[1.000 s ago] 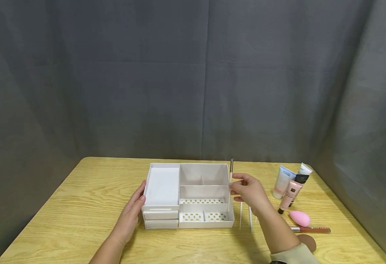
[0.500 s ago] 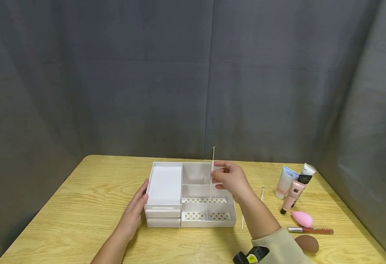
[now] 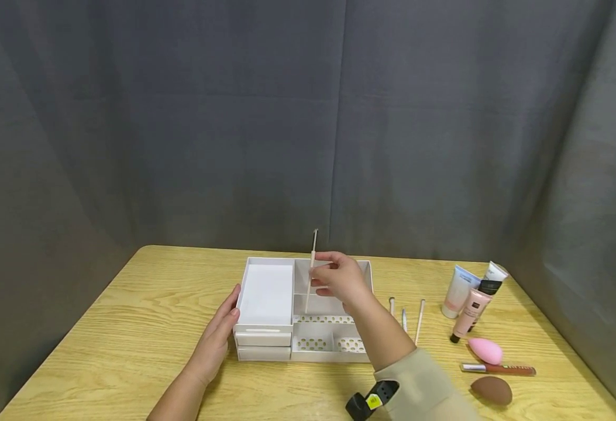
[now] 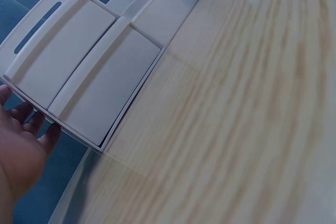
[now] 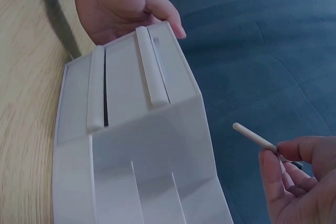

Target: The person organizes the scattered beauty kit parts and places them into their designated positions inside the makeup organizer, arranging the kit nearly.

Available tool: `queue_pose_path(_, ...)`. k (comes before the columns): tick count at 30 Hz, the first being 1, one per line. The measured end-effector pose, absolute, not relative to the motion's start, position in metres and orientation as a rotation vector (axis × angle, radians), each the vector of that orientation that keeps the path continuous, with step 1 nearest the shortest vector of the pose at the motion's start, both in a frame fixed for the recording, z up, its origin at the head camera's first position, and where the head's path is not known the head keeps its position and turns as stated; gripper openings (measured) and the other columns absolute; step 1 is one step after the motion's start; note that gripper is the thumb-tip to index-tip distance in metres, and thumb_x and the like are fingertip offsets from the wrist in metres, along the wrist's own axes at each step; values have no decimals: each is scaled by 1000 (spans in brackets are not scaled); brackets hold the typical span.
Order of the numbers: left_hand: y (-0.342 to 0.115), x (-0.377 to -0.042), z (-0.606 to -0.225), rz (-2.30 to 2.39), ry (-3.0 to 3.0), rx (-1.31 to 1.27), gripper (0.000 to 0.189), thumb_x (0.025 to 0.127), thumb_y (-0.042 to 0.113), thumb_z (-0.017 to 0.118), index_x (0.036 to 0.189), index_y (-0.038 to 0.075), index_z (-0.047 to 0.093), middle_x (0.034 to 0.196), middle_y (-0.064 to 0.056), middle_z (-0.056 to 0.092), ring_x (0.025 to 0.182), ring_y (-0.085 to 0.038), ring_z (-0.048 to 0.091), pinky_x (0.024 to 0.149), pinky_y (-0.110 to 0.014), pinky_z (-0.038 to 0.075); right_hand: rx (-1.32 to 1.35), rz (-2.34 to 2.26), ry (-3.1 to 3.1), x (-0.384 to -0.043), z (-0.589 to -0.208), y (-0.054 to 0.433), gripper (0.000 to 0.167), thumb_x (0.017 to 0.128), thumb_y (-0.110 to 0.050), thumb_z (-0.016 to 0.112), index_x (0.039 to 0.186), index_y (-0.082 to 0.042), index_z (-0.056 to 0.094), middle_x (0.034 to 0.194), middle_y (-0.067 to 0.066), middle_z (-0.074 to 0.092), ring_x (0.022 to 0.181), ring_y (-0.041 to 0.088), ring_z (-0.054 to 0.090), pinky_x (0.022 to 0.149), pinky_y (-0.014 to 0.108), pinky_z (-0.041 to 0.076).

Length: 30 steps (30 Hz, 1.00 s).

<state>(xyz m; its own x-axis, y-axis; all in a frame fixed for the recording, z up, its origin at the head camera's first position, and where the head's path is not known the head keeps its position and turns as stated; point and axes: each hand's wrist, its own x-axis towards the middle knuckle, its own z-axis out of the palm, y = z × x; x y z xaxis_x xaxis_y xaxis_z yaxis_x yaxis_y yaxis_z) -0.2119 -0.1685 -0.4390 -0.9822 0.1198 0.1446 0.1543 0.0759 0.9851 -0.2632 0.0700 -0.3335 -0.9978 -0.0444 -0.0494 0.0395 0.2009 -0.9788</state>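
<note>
White plastic makes up the one organizer (image 3: 267, 295), which stands on the wood-grain bench (image 3: 102, 327). Its left part has one shallow top tray (image 3: 267, 292) above two drawers (image 3: 264, 340); its right part is split by dividers, with two compartments (image 3: 313, 338) side by side in the front row and a floor pierced with small holes.

Two hands are at work. The left hand (image 3: 216, 339) lies against the organizer's left side, its fingers extended along the wall and its thumb near the front edge. The right hand (image 3: 339, 280) pinches one slim brush (image 3: 310, 280) between thumb and fingers, nearly upright with a slight lean, over the organizer's right part. In the right wrist view the pale handle end points into the air, apart from the organizer.

Three more slim sticks (image 3: 419, 321) lie on the bench to the right of the organizer, two of them partly covered by the right forearm (image 3: 384, 333). Farther right is one group of overlapping tubes (image 3: 467, 313), seemingly four: pale blue and white, white, black, and pink with a black cap. Nearer the person come two egg-shaped sponges, one pink (image 3: 485, 351) and one brown (image 3: 492, 390), with one red-brown tube (image 3: 510, 369) with a silvery end between them. Grey curtain (image 3: 207, 117) hangs behind.
</note>
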Motion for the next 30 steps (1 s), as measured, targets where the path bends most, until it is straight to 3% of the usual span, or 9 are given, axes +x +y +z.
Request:
queue_pose_path(11, -168, -211, -439, -2101, -2290, -287, 58, 107, 35, 31, 158, 13, 16, 166, -9, 11, 153, -32, 5, 124, -52, 7, -4, -1975, 2311, -270, -336, 36, 34, 87, -5, 65, 121, -2, 63, 88, 10, 66, 64, 12, 65, 59, 24, 57)
queue_pose_path(30, -167, -211, -438, -2091, -2271, -312, 55, 107, 29, 31, 158, 12, 19, 165, -13, 12, 152, -35, 7, 122, -53, 9, -12, -1991, 2214, -272, -345, -15, 32, 86, -1, 65, 117, 1, 63, 83, 8, 65, 63, 13, 64, 63, 31, 61)
